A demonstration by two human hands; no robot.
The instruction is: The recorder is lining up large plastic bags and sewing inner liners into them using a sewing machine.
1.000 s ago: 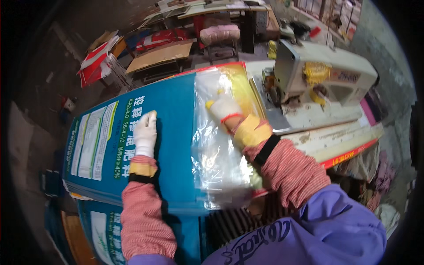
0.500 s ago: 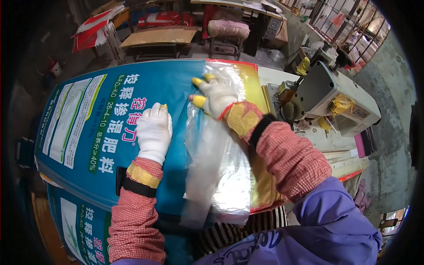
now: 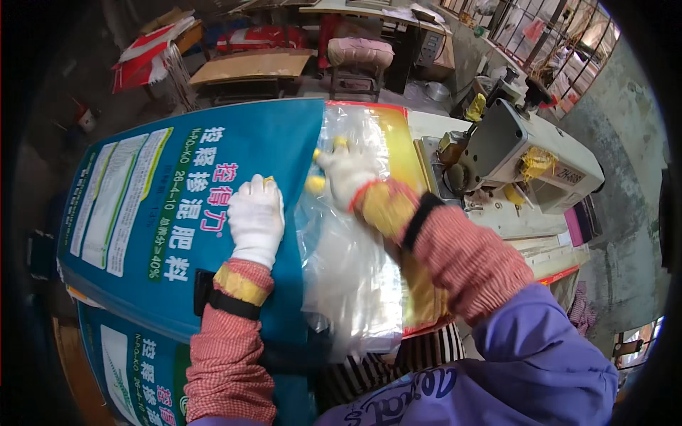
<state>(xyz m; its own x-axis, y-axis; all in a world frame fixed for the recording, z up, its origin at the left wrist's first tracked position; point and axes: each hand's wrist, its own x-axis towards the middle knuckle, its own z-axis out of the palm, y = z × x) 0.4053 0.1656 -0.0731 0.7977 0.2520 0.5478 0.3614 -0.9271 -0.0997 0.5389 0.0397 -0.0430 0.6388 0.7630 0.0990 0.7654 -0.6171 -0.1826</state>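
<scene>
My left hand point(image 3: 257, 220), in a white glove, rests on a large teal printed sack point(image 3: 284, 135), its fingers curled under; whether they pinch anything is hidden. My right hand point(image 3: 348, 174), in a white glove with yellow fingertips, lies over a clear plastic liner point(image 3: 366, 284). Its fingers look spread, though slightly blurred, and their tips reach the sack's right edge. The crinkled liner runs from the far edge of the stack toward my lap. Beneath and right of it shows a yellow sheet with a red border point(image 3: 401, 149).
A grey-white sewing machine point(image 3: 529, 160) stands on the worktable to the right. A second teal sack point(image 3: 128, 355) hangs lower at the near left. Beyond the table are a padded stool point(image 3: 360, 53), a tan board point(image 3: 252, 67) and red-and-white sacks point(image 3: 153, 57).
My right hand has drawn slightly nearer across the liner. My left hand has shifted a little right and nearer. The teal sack's right edge now shows more sharply beside the liner.
</scene>
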